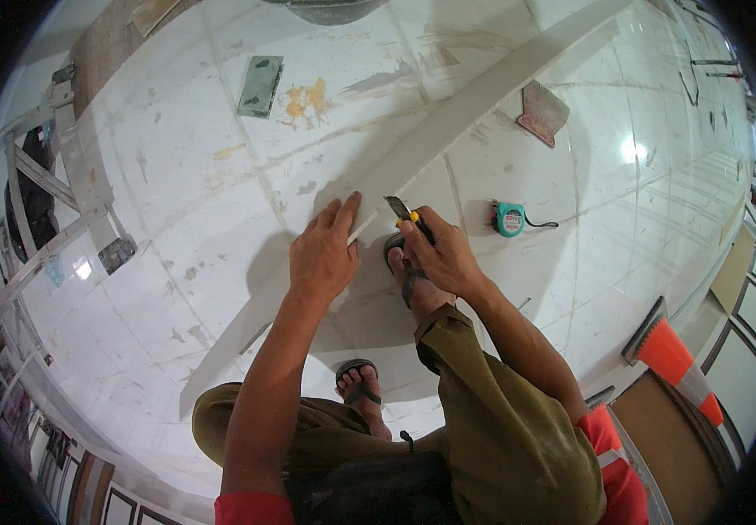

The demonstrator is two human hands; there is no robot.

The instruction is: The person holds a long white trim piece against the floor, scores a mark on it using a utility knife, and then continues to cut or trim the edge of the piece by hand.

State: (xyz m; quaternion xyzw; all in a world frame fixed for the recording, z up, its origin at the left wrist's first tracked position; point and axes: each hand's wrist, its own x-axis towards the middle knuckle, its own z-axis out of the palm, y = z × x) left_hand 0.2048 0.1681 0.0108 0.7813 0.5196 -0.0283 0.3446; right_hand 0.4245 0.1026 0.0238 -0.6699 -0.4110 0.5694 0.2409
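A long, narrow pale board (435, 140) runs diagonally across the tiled floor in front of me, from far right to near left. My left hand (323, 249) rests on the board, fingers stretched out over its face and thumb by the near edge. In my right hand (443, 254) is a utility knife (400, 211) with yellow on its dark handle, closed in the fingers. Its blade points up-left, close to the board's near edge. A teal tape measure (509, 219) with a black wrist strap lies to the right of that hand.
Beyond the board lies a greenish rectangular plate (260, 87); a reddish-brown flat piece (543, 114) is at its right side. A metal frame (54, 184) stands left. An orange-and-grey cone (671, 356) lies at right. My sandaled feet (358, 385) are close below. A dark basin (330, 7) shows at the top.
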